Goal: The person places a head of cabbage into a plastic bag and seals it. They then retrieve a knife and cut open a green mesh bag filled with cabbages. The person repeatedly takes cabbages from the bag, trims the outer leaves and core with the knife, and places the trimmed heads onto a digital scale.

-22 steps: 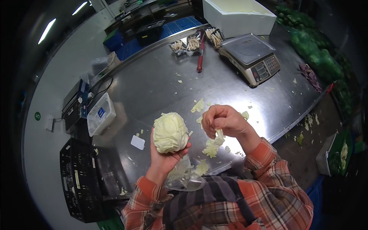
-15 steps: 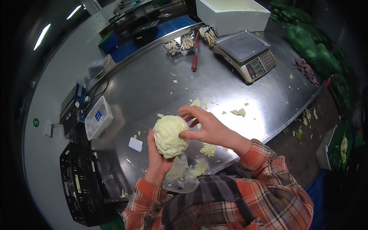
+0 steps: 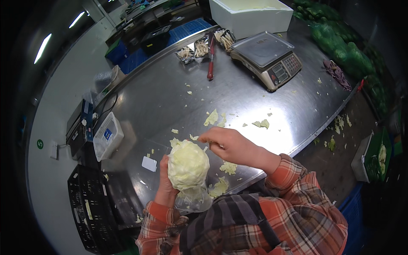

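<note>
Cabbage [image 3: 188,165], pale green and round, sits in my left hand [image 3: 165,180], which is clasped about its left side and holds it up over the near part of the metal table [image 3: 157,102], with a clear plastic bag [image 3: 193,201] just below. My right hand [image 3: 229,145] hangs at its upper right with fingers bent, and I cannot tell whether the tips meet on the small leaf scrap [image 3: 194,137] beside them. Around lie torn leaves [image 3: 211,118], a white card [image 3: 149,163] to the left and a white plastic basket [image 3: 102,149] beyond it, with a red-handled knife [image 3: 210,70] and a digital scale [image 3: 264,52] farther off.
</note>
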Available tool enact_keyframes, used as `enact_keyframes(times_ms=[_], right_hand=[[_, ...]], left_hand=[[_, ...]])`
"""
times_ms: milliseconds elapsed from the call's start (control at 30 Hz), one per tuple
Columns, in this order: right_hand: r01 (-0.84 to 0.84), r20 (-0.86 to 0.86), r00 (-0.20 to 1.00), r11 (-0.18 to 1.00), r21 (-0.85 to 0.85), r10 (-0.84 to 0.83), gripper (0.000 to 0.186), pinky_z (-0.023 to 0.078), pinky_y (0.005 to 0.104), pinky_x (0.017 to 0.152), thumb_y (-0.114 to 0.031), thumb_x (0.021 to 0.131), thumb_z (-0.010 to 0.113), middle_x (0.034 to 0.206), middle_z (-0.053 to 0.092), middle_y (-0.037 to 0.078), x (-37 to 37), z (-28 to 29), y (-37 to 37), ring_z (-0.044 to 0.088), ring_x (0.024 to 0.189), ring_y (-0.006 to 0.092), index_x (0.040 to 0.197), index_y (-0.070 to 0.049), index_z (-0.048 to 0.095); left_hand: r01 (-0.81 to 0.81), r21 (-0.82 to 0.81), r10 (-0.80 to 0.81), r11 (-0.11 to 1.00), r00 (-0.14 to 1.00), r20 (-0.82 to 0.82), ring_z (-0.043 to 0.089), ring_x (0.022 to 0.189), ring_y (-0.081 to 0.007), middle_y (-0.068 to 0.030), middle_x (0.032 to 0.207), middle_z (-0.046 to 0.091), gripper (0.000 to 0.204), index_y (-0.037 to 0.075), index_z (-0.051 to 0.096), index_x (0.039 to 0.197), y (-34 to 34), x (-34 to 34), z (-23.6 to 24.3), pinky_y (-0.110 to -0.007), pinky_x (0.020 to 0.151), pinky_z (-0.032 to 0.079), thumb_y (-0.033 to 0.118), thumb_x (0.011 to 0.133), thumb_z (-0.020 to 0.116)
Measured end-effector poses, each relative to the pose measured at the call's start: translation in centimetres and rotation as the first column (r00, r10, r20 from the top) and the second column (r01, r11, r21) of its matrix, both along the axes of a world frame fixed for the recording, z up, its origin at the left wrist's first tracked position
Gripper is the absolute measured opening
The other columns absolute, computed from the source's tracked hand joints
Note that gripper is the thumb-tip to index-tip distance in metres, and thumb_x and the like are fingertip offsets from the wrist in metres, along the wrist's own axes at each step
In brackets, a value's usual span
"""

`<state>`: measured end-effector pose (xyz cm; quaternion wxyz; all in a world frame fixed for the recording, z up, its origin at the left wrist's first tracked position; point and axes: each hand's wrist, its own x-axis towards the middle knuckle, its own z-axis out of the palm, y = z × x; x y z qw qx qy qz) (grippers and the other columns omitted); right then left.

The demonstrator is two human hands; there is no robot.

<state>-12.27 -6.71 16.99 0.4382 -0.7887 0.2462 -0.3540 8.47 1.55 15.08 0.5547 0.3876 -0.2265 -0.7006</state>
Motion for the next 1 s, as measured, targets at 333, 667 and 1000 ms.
enact_keyframes(times_ms=[333, 667, 1000], right_hand=[[0.271, 0.175, 0.959, 0.899, -0.344, -0.222, 0.029, 0.044, 0.039, 0.085, -0.014, 0.077, 0.068, 0.107, 0.053, 0.014, 0.2, -0.4, 0.0, 0.052, 0.101, 0.0352, 0.101, -0.003, 0.057], [-0.054, 0.073, 0.99, 0.804, -0.592, 0.12, 0.026, 0.046, 0.0409, 0.076, -0.004, 0.073, 0.064, 0.106, 0.051, 0.017, 0.1, -4.5, 0.5, 0.052, 0.084, 0.0339, 0.097, 0.0, 0.055], [-0.488, 0.535, 0.843, 0.494, 0.72, 0.052, 0.088, 0.04, 0.0428, 0.1, -0.055, 0.082, 0.059, 0.143, 0.03, 0.017, 2.5, -5.2, -0.6, 0.038, 0.128, 0.0311, 0.145, -0.011, 0.015]], left_hand=[[-0.059, 0.099, 0.064, 0.993, 0.997, -0.04, 0.056, 0.11, -0.0247, -0.0092, 0.127, 0.051, 0.062, 0.013, 0.041, 0.132, -2.4, -2.3, 1.5, -0.047, 0.084, 0.051, 0.058, 0.092, 0.03], [-0.245, 0.194, 0.25, 0.95, 0.968, -0.006, 0.057, 0.105, -0.0257, -0.01, 0.12, 0.054, 0.06, 0.009, 0.042, 0.129, -2.6, -2.7, 1.6, -0.041, 0.081, 0.053, 0.055, 0.093, 0.032], [0.268, 0.177, -0.265, 0.947, 0.963, -0.041, 0.061, 0.059, -0.027, -0.0181, 0.084, 0.063, 0.069, 0.003, 0.049, 0.122, -1.0, -0.7, 0.8, -0.032, 0.055, 0.054, 0.061, 0.092, 0.027]])
